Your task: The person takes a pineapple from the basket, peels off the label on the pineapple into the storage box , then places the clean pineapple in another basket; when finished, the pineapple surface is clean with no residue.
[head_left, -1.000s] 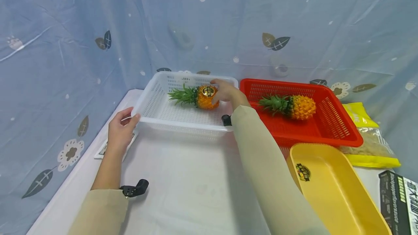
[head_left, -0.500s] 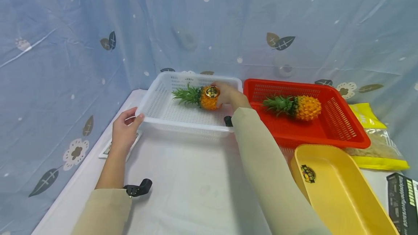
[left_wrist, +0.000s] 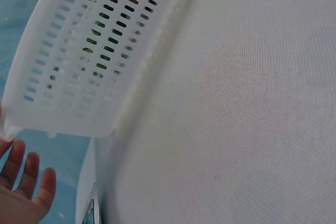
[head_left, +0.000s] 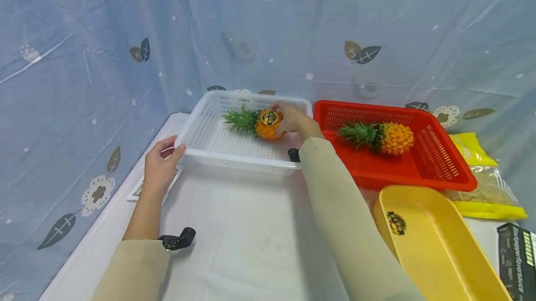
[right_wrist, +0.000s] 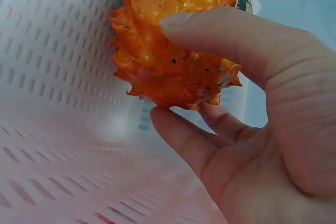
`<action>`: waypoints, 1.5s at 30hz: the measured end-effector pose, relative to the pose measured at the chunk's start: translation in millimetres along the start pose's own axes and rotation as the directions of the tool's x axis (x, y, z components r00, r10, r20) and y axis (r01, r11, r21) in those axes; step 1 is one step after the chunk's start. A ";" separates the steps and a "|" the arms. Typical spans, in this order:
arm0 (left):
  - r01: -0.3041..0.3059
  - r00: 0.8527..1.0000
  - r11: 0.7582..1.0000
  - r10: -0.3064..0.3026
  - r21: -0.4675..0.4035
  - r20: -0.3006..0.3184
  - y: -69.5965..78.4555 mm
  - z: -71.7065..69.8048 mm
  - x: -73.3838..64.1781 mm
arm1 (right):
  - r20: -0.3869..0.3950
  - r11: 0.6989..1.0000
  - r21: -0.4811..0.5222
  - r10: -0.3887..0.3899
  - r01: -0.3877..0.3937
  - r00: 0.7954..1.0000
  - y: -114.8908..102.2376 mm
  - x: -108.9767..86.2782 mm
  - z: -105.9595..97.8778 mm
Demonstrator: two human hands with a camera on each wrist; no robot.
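**Layout and Grip Status**

We read clock positions from the middle of the table [head_left: 251, 217], head view. We find the white basket [head_left: 238, 147] at 12 o'clock, the red basket [head_left: 377, 168] at 2 and the yellow tub [head_left: 435, 231] at 3. Inside the white basket, the pineapple [head_left: 264, 130] lies sideways, leaves toward 9 o'clock. Our right hand [head_left: 291, 117] grips its leafless end; our left hand [head_left: 160, 162], well apart, pinches the white basket's rim at 10 o'clock.

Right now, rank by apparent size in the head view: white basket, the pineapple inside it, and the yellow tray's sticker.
Largest to smallest:
White basket
Pineapple, partly covered by the right hand
Sticker on the yellow tray
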State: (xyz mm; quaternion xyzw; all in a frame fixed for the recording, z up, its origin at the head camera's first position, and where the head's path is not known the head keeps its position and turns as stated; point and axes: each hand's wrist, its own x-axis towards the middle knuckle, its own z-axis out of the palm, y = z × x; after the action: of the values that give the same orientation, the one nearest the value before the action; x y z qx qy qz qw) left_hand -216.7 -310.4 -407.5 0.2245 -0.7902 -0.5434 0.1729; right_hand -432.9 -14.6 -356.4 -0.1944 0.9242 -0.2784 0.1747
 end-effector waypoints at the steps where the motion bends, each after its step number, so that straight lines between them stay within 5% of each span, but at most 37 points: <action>1: 0.002 1.000 1.000 -0.002 -0.001 0.000 -0.2 0.1 0.1 | 0.007 1.000 0.007 0.005 -0.005 1.000 -0.1 -0.1 0.1; 11: 0.002 1.000 1.000 -0.002 0.013 -0.001 -0.3 -0.1 0.9 | 0.124 0.990 0.141 -0.020 0.003 0.992 1.8 0.7 -1.6; 22: 0.008 1.000 1.000 -0.008 0.010 0.005 -1.5 1.1 0.4 | 0.108 0.987 0.160 0.002 -0.020 0.994 4.5 1.0 2.7; 28: -0.002 1.000 1.000 0.001 0.017 0.009 -0.9 -0.6 0.5 | 0.073 0.989 0.142 -0.059 0.048 0.996 4.4 -1.1 4.4; 39: -0.006 1.000 1.000 0.006 0.030 -0.008 -1.5 -3.3 1.5 | 0.077 0.960 0.278 -0.059 0.035 0.995 -8.7 -5.0 -5.7; 45: 0.043 0.999 0.999 -0.043 0.025 0.000 0.1 0.5 -0.3 | 0.058 0.946 0.319 -0.086 0.063 0.995 -14.3 -16.7 -19.2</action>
State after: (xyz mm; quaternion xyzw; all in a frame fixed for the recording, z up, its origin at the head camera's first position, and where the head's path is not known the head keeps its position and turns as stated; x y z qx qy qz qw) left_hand -216.7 -309.9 -407.6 0.2434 -0.7921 -0.5371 0.1579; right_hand -423.1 -9.4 -329.4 -0.2085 0.8528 -0.4222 0.2259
